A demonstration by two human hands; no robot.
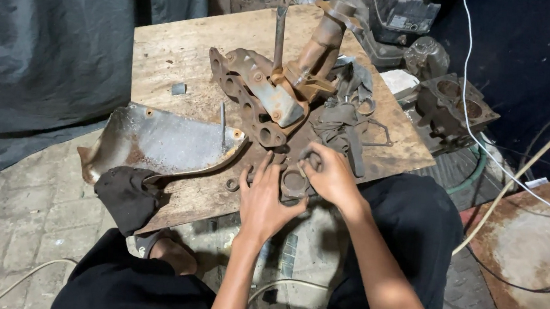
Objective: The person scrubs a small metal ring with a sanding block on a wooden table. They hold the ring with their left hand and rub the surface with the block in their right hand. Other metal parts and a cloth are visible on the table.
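My left hand (pixel 264 199) and my right hand (pixel 327 175) meet at the near edge of a worn wooden board (pixel 166 50). Together they hold a small rusty ring-shaped flange (pixel 294 182). A small dark ring (pixel 232 184) lies just left of my left hand. Behind the hands stands a rusty exhaust manifold (pixel 259 98) with a bent pipe (pixel 321 45). A torn grey gasket (pixel 345 117) lies to its right.
A curved metal heat shield (pixel 160 141) lies at the left with a dark rag (pixel 129 196) at its near end. A thin rod (pixel 223 126) rests on it. An engine part (pixel 452 109) sits at the right, beside white and tan cables (pixel 500 170). A rusty sheet (pixel 533 250) lies at the far right.
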